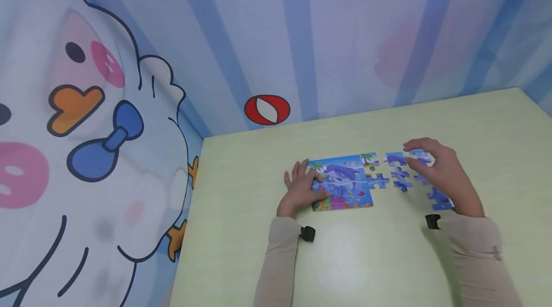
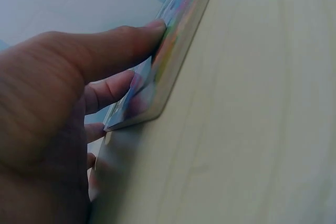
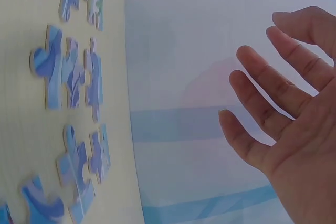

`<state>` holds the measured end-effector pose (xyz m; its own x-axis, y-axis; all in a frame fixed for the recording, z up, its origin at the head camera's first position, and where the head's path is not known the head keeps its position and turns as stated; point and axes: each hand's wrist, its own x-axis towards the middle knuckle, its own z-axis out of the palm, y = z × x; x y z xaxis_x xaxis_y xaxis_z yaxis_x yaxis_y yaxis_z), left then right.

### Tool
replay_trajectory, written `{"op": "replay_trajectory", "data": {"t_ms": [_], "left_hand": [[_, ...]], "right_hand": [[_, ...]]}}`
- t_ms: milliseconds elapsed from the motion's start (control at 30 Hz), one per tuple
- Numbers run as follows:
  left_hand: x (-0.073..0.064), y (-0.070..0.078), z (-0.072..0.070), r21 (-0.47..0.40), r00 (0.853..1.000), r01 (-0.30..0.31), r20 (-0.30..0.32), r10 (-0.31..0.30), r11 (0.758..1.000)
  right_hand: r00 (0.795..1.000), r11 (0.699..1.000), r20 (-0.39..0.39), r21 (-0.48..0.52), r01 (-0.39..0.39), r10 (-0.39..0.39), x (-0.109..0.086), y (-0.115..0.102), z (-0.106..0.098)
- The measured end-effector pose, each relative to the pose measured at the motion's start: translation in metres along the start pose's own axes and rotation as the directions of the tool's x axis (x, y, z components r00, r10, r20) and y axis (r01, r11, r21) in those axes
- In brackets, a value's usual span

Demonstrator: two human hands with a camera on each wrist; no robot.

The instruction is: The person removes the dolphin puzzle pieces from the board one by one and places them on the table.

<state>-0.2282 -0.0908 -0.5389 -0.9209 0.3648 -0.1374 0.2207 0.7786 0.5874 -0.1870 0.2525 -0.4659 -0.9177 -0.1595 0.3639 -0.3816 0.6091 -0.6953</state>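
Note:
A flat board with a dolphin picture (image 1: 345, 180) lies on the table. At its left end, my left hand (image 1: 300, 191) rests with the fingers spread; thumb (image 2: 131, 43) and index finger touch the printed top, while other fingers reach past the edge. Over the loose jigsaw pieces at the right, my right hand (image 1: 444, 173) hovers with fingers apart and holds nothing. Beneath it lie a dolphin piece (image 1: 395, 158) and a corner piece (image 1: 441, 200), partly covered by the hand. In the right wrist view, several blue pieces (image 3: 54, 69) lie spread on the table, away from the fingers.
A palm-tree piece (image 1: 369, 158) and a blue piece (image 1: 378, 181) sit right beside the board's right edge. The pale table (image 1: 241, 221) ends at a striped fabric backdrop (image 1: 345, 34). A printed duck sheet (image 1: 108, 163) stands at the left.

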Motion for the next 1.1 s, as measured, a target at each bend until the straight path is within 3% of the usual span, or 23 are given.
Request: {"op": "replay_trajectory", "data": {"t_ms": [267, 733, 900, 1100], "left_hand": [[-0.001, 0.002, 0.005, -0.001, 1.0, -0.021, 0.014, 0.021, 1.0], [0.002, 0.0, -0.002, -0.009, 1.0, -0.023, -0.002, 0.023, 1.0], [0.002, 0.0, -0.002, -0.017, 1.0, -0.005, -0.004, 0.005, 1.0], [0.002, 0.003, -0.003, -0.009, 1.0, 0.011, 0.005, -0.011, 1.0]], "right_hand": [[1.0, 0.999, 0.01, 0.028, 0.017, -0.017, 0.001, -0.01, 0.014], [0.995, 0.996, 0.091, 0.085, 0.042, -0.05, 0.009, -0.011, 0.037], [0.982, 0.993, 0.181, 0.109, 0.042, -0.061, 0.009, -0.011, 0.049], [0.962, 0.99, 0.234, 0.042, 0.136, -0.142, 0.01, -0.009, 0.064]]}}
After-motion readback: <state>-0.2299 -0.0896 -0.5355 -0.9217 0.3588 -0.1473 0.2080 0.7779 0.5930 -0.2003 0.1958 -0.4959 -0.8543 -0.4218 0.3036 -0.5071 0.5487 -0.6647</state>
